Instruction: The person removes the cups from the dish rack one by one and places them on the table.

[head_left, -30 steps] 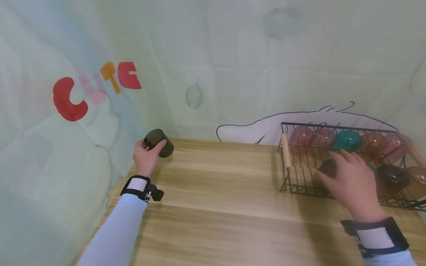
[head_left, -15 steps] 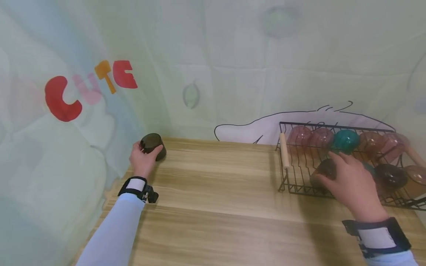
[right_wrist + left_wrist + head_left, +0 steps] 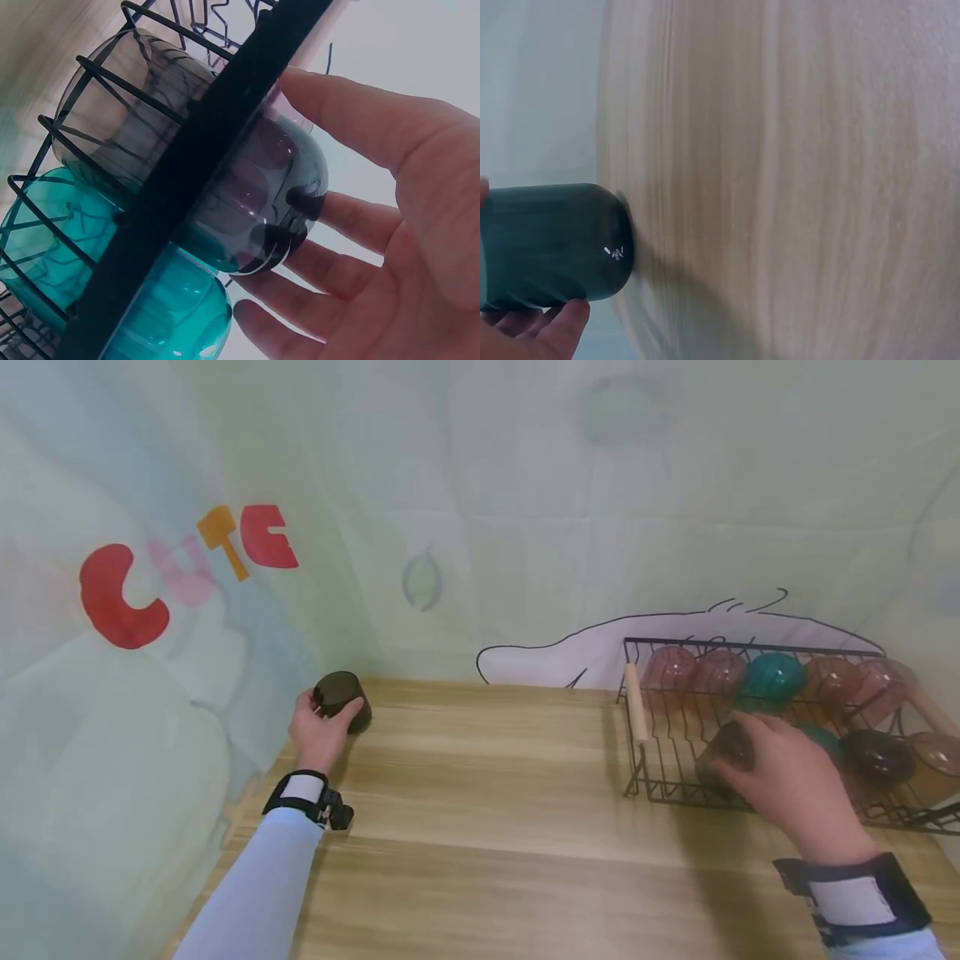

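Note:
My left hand (image 3: 318, 735) holds a dark see-through cup (image 3: 341, 692), mouth up, near the table's far left corner. In the left wrist view the rounded base of this cup (image 3: 570, 240) is close to the tabletop; I cannot tell whether it touches. At the right, my right hand (image 3: 795, 781) grips a smoky grey see-through cup (image 3: 727, 752) in the front row of a black wire rack (image 3: 628, 768). Thumb and fingers curve round the rounded end of this cup (image 3: 281, 180), which sits behind the rack's black bar (image 3: 187, 165) in the right wrist view.
A back row in the rack holds several pink cups (image 3: 671, 668) and a teal cup (image 3: 774, 677). Beside the gripped cup are another teal cup (image 3: 176, 300), a dark cup (image 3: 876, 760) and an amber cup (image 3: 933, 764). A printed cloth (image 3: 420, 485) hangs behind the wooden table (image 3: 480, 777).
My left hand has tilted the dark cup more upright and lowered it slightly, leftward in the view. The right hand stays at the rack, its fingers drawn closer round the grey cup.

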Demonstrator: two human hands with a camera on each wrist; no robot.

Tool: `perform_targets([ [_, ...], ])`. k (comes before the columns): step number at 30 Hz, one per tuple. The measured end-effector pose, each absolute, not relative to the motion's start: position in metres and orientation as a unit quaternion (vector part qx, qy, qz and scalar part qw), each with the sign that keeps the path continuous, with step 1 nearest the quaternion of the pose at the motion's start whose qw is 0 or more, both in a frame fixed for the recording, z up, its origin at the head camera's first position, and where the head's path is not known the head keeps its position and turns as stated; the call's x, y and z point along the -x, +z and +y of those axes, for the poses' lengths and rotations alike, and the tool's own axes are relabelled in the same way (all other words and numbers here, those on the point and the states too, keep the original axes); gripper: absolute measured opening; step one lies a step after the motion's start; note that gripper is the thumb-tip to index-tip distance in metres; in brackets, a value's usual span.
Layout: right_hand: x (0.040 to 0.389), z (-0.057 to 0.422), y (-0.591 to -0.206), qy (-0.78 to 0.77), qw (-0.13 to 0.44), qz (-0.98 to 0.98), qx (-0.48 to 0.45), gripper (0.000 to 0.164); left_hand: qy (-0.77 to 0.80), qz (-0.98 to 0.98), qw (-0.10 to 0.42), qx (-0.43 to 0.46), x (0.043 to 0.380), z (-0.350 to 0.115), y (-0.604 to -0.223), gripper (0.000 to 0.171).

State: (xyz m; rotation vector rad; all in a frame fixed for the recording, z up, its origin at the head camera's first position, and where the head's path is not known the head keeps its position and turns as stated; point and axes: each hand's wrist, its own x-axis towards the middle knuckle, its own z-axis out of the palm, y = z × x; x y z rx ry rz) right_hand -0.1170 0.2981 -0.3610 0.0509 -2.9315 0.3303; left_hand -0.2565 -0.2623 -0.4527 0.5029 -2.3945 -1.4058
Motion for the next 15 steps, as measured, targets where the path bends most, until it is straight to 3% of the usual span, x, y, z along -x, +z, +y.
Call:
perform_targets([
  [15,0.1213,0.2939,-0.3641,0.1,0.086,-0.991,-0.016,0.075,-0.49,-0.841,0.16,-0.167,0.2593,-0.2677,-0.4621,0.096],
])
